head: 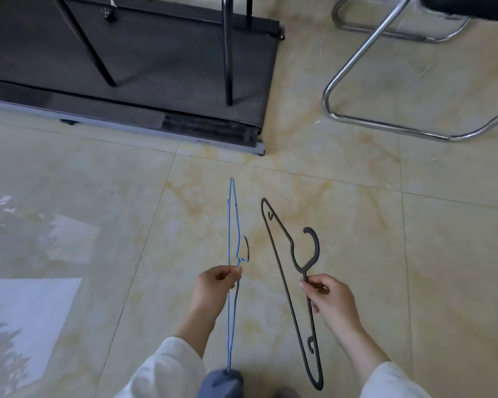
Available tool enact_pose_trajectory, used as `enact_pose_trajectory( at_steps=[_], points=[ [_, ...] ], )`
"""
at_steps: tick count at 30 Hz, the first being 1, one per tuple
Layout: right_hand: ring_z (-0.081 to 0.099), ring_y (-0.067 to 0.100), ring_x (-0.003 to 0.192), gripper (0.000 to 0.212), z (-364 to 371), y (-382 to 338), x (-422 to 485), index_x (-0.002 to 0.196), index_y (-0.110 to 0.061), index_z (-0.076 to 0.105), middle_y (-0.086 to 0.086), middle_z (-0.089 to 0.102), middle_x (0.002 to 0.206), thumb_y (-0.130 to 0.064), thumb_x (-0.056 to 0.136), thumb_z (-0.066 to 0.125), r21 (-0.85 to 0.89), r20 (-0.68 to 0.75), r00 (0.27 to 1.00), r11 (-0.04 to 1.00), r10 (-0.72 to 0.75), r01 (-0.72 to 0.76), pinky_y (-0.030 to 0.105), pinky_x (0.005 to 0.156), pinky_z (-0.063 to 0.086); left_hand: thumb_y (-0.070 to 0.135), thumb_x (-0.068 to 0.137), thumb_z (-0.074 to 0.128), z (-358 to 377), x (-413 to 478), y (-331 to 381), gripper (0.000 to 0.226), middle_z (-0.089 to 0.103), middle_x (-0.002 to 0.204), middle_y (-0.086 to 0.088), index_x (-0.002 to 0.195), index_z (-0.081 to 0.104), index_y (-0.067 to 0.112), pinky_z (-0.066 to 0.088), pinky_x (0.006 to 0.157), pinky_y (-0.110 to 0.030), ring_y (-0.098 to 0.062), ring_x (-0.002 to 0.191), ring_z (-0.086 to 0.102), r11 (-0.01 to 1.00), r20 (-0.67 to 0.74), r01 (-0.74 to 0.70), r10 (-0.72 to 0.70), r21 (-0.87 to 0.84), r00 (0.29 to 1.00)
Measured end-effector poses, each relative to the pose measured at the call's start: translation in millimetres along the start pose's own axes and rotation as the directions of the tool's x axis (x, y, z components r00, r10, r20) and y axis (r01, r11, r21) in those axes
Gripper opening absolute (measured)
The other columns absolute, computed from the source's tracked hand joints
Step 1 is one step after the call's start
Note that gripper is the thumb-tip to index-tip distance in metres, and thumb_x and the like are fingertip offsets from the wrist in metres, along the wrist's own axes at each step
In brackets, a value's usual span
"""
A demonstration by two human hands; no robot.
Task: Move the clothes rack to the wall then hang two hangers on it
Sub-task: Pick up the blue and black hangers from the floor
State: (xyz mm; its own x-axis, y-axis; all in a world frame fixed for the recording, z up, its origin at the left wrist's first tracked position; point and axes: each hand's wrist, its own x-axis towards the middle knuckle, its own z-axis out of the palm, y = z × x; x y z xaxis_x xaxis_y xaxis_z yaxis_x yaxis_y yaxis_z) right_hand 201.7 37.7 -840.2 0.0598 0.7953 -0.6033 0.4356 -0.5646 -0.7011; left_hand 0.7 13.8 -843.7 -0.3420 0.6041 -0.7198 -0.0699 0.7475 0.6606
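My left hand (217,285) pinches a thin blue wire hanger (230,225) near its neck; the hanger is seen edge-on and runs from the bottom of the view up toward the middle. My right hand (327,295) grips a black plastic hanger (279,254) just below its hook, which curls up and to the right. Both hangers are held above the tiled floor. Black metal legs of the clothes rack (228,53) rise at the top, standing on a dark treadmill belt.
A flat dark treadmill (144,81) lies across the top left. A chrome-framed chair (365,53) stands at the top right. Glossy beige floor tiles (357,196) fill the middle. My grey slipper (223,383) shows at the bottom edge.
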Motion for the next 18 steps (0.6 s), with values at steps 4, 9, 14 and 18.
enact_pose_trajectory(
  at_steps=[4,9,14,18],
  points=[
    [0.043,0.006,0.036,0.014,-7,-65,-63,0.066,-0.020,0.062,-0.003,0.056,0.054,-0.013,0.076,0.069,-0.009,0.075,0.996,0.999,-0.047,0.048,0.010,0.040,0.037,0.021,0.083,0.064,-20,-71,44,0.022,0.060,0.069,-0.001,0.061,0.062,0.023,0.040,0.064,-0.021,-0.013,0.063,0.050,0.999,-0.051,0.021,-0.024,-0.040,0.998],
    [0.051,-0.003,0.040,0.021,-14,-147,-135,0.062,-0.028,0.059,-0.008,0.060,0.059,-0.016,0.074,0.072,-0.047,0.165,0.978,0.990,-0.125,0.135,0.008,0.046,0.037,0.021,0.084,0.062,-43,-162,100,0.021,0.057,0.065,0.000,0.063,0.062,0.020,0.039,0.059,-0.017,-0.009,0.059,0.050,0.994,-0.036,0.005,-0.009,-0.113,0.999],
    [0.055,-0.011,0.051,0.013,-26,-212,-199,0.068,-0.023,0.061,-0.010,0.062,0.063,-0.018,0.075,0.071,-0.081,0.292,0.940,0.975,-0.177,0.209,0.004,0.052,0.040,0.024,0.085,0.061,-64,-239,143,0.022,0.051,0.061,0.002,0.064,0.059,0.018,0.035,0.061,-0.024,-0.010,0.060,0.047,0.965,-0.065,0.011,-0.029,-0.263,0.997],
    [0.054,-0.004,0.048,0.012,-35,-248,-237,0.069,-0.024,0.062,-0.008,0.063,0.064,-0.020,0.074,0.072,-0.113,0.402,0.898,0.963,-0.182,0.246,0.007,0.051,0.039,0.022,0.086,0.060,-81,-284,160,0.022,0.051,0.064,0.000,0.065,0.055,0.016,0.033,0.057,-0.021,-0.009,0.059,0.046,0.927,-0.115,-0.005,-0.041,-0.376,0.992]
  ],
)
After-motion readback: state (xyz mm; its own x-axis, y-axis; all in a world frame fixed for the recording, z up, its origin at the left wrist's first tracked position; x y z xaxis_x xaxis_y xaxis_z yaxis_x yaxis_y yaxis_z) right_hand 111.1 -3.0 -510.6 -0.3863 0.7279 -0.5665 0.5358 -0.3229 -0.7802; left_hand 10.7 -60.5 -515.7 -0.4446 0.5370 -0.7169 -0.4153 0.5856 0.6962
